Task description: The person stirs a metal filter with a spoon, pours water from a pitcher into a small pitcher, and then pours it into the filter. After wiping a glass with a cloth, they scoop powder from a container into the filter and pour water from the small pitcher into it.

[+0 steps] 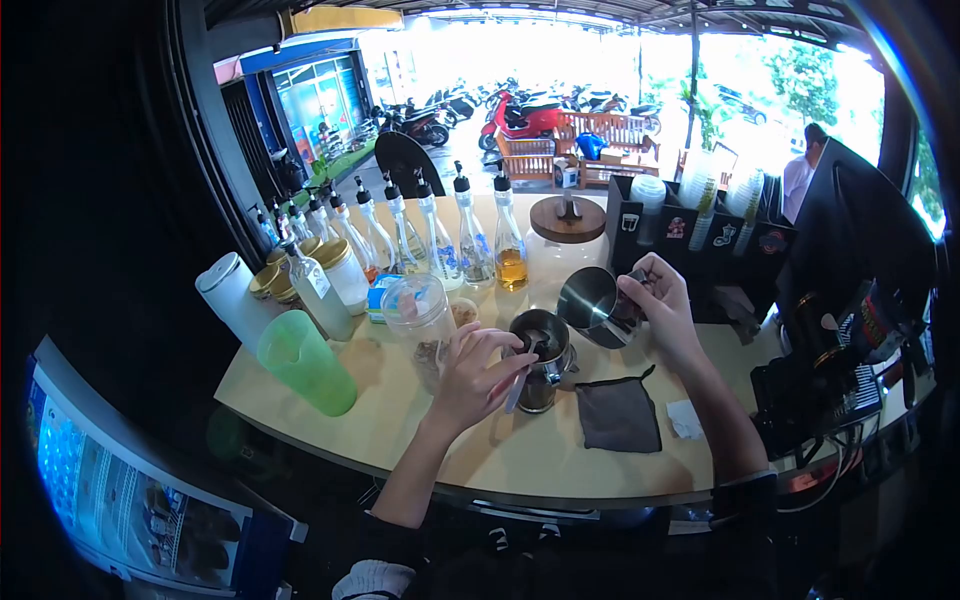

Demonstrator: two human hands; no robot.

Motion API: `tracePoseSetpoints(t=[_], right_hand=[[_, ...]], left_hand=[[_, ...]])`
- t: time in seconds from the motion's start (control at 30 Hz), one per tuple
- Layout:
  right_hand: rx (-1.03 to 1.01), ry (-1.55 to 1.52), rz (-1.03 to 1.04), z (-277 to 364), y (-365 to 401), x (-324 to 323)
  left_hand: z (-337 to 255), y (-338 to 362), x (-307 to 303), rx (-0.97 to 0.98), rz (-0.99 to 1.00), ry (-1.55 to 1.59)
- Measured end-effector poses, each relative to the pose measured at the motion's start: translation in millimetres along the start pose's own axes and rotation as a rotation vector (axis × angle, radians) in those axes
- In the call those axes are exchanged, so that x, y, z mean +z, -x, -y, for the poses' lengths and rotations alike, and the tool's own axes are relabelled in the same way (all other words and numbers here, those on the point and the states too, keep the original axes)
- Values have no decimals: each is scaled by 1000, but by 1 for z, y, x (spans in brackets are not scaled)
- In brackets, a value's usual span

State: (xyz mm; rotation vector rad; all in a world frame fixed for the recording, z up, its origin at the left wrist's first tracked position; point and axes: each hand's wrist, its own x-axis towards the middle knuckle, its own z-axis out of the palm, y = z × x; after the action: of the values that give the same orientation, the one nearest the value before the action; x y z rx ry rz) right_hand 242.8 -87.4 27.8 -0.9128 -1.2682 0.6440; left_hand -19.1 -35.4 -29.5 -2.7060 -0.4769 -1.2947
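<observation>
My left hand [477, 372] is closed at the rim of a metal cup [541, 392], its fingers pinching a dark-topped item whose pale handle shows below them. My right hand [657, 302] grips the handle of a steel pitcher [588, 300], which is tilted with its mouth toward me, just right of the cup. A grey cloth [619, 414] lies in front of the pitcher. Left of the cup stands a clear jar [416, 308] with dark contents at its bottom, partly behind my left hand.
Pump bottles [468, 240] line the counter's back. A wooden-lidded jar [567, 250] stands beside a black cup organizer [690, 235]. A green pitcher [307, 362] is at left, a white tissue [685, 419] at right. A person [800, 177] is outside.
</observation>
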Motion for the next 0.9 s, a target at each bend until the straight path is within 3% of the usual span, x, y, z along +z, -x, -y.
tracePoseSetpoints(t=[0.33, 0.53, 0.67, 0.83, 0.9], right_hand=[[6, -108, -84, -11, 0, -16], [-159, -28, -194, 8, 5, -6], [-292, 6, -141, 51, 4, 31], [-316, -18, -145, 80, 11, 100], [-246, -82, -10, 86, 18, 130]], left_hand=[[-14, -4, -1, -91, -48, 37], [-11, 26, -7, -216, -268, 152], [-3, 45, -28, -243, -306, 204], [19, 77, -75, -234, -341, 248], [31, 96, -100, -251, -379, 224]])
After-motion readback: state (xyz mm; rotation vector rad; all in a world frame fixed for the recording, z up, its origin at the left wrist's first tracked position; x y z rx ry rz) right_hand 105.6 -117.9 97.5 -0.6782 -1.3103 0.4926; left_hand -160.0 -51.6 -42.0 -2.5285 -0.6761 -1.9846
